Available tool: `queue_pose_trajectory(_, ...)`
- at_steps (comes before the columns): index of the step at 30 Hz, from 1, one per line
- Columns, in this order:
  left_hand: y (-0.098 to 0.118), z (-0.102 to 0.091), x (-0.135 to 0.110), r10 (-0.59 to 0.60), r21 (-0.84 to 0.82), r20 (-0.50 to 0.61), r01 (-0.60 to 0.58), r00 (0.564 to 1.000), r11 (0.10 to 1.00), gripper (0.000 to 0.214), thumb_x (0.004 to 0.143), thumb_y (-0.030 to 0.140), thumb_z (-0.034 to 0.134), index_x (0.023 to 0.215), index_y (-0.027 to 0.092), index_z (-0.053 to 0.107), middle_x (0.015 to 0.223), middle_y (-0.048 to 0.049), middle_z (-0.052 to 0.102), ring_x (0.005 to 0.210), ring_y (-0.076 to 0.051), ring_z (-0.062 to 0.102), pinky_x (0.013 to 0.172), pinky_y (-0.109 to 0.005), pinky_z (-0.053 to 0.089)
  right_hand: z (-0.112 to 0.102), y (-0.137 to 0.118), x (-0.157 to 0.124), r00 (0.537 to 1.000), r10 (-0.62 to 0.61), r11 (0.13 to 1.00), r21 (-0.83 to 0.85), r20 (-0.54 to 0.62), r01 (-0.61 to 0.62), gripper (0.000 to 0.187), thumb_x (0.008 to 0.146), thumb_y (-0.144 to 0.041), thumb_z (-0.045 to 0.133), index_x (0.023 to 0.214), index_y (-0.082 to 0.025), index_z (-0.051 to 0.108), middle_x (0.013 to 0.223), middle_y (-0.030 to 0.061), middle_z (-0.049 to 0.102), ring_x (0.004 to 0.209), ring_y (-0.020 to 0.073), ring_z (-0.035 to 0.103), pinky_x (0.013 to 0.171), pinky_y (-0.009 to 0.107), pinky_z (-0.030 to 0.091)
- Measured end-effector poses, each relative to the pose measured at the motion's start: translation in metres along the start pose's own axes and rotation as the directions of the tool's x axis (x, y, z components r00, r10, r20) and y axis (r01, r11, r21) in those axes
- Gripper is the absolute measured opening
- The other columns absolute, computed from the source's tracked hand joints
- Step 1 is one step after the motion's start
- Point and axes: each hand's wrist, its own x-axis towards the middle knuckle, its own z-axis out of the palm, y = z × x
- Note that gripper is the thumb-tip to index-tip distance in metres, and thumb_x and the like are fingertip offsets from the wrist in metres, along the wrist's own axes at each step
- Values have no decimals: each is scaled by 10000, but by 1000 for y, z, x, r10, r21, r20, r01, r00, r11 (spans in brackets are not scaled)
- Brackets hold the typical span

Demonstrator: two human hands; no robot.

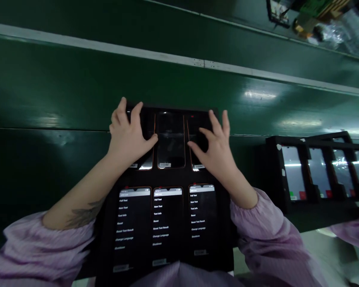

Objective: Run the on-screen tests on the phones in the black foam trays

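The left hand (128, 137) rests, fingers (137, 112) spread wide, on the far-left phone (148, 157) of the black tray (170, 178); the right hand (217, 150), likewise spread, covers the far-right phone (194, 125).

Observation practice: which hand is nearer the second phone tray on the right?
Right. The right hand rests left of the second tray; the left hand lies farther left.

sleeves (32, 247): lilac, pushed up | left forearm: tattoo (83, 215)

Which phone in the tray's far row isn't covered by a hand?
The middle phone: the left hand covers its left neighbour, the right hand its right one.
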Motion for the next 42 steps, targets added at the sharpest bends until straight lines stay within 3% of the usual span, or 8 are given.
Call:
queue_pose_trajectory(4,0,1,-2,45,-14,-40,-46,998,999,905,842,458,657,1616,143,312,1725,-234,147,1567,-599,134,1238,-812,190,-9,10,-17,995,94,985,-144,-36,-98,522,979,-529,598,1074,-44,766,1625,293,427,1628,505,97,1272,774,191)
queue_pose_trajectory(10,0,3,-1,26,-26,-31,-27,999,999,944,836,504,631,1623,95,307,1730,-255,124,1576,-595,102,1255,-799,147,8,-3,-10,989,142,964,-223,-30,-145,777,867,-636,710,1206,63,686,1617,407,348,1610,543,110,1256,779,172)
queue_pose_trajectory(13,-5,5,0,26,-61,-26,-28,999,998,969,818,552,639,1635,151,307,1745,-212,127,1587,-586,75,1257,-805,145,12,-10,-1,978,207,944,-260,-16,-204,840,815,-591,772,1235,126,649,1609,448,314,1603,561,100,1266,764,158)
queue_pose_trajectory(18,-11,9,1,67,-63,-36,-69,997,996,938,838,546,648,1644,217,298,1743,-191,152,1592,-575,78,1236,-819,207,18,-10,5,969,243,947,-206,-44,-247,863,773,-608,786,1225,112,639,1597,457,310,1600,573,54,1244,792,152)
queue_pose_trajectory(24,-19,3,3,72,-171,-64,-82,995,982,947,802,542,696,1610,190,352,1731,-153,207,1603,-530,108,1276,-742,226,26,-4,3,962,249,957,-125,-112,-263,893,736,-638,797,1228,83,608,1561,454,354,1583,568,149,1224,778,231)
queue_pose_trajectory(32,-73,-9,-29,38,-500,102,18,994,866,954,871,538,630,1632,154,201,1676,-189,359,1562,-393,360,1286,-563,365,20,1,-9,972,213,959,-170,-102,-228,822,817,-720,693,1141,34,655,1559,438,394,1556,554,239,1199,780,265)
queue_pose_trajectory(36,-87,0,-38,71,-523,53,-33,996,851,973,875,632,622,1622,152,222,1724,-178,279,1612,-386,242,1277,-513,376,20,-5,-11,974,188,955,-207,-126,-211,810,836,-713,639,1119,45,663,1556,459,381,1556,568,224,1193,814,216)
queue_pose_trajectory(42,-90,12,-37,108,-478,5,-93,994,873,946,917,675,572,1641,217,170,1742,-178,234,1622,-375,223,1284,-532,346,24,-15,-7,953,239,929,-241,-187,-281,836,803,-672,667,1132,96,659,1513,500,396,1561,598,160,1184,850,173)
